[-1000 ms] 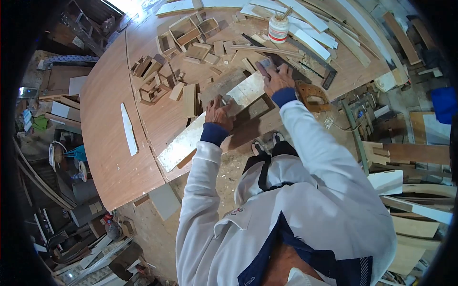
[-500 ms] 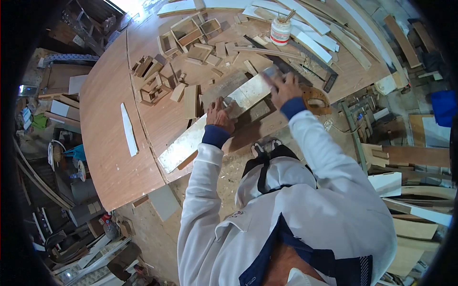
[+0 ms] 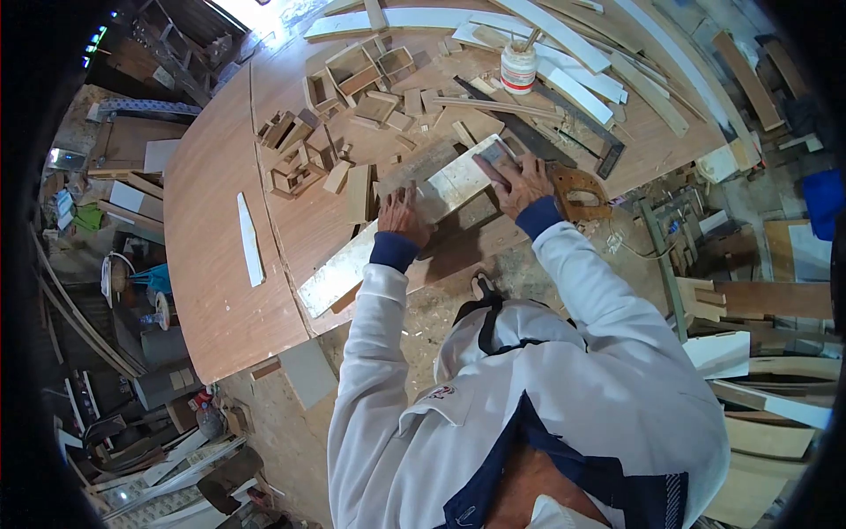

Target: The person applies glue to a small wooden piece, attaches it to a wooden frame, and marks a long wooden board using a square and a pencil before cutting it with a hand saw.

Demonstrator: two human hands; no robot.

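Note:
A long pale board [image 3: 339, 271] lies diagonally across the near edge of the table. On its middle rests my left hand [image 3: 403, 217], fingers stretched away from me; a pale blur beside its thumb is too smeared to make out. My right hand [image 3: 523, 187] lies on the board's far right end with its fingers spread. By those fingertips a small grey patch [image 3: 496, 152] shows on the board. Just right of this hand is a handsaw's wooden handle [image 3: 579, 194]. A short wooden block [image 3: 359, 194] stands left of my left hand.
Small open wooden boxes [image 3: 357, 70] and offcuts cover the table's far middle. A white jar [image 3: 518, 69] holding sticks stands near a dark metal square [image 3: 608, 152]. White strips [image 3: 573, 88] lie behind. A thin white piece [image 3: 250, 240] is at left. Wood stacks [image 3: 767, 300] stand at right.
My right hand, blurred earlier, now shows clearly on the board's end. My left hand has shifted slightly left and its thumb side is blurred. The whole view has tilted a little.

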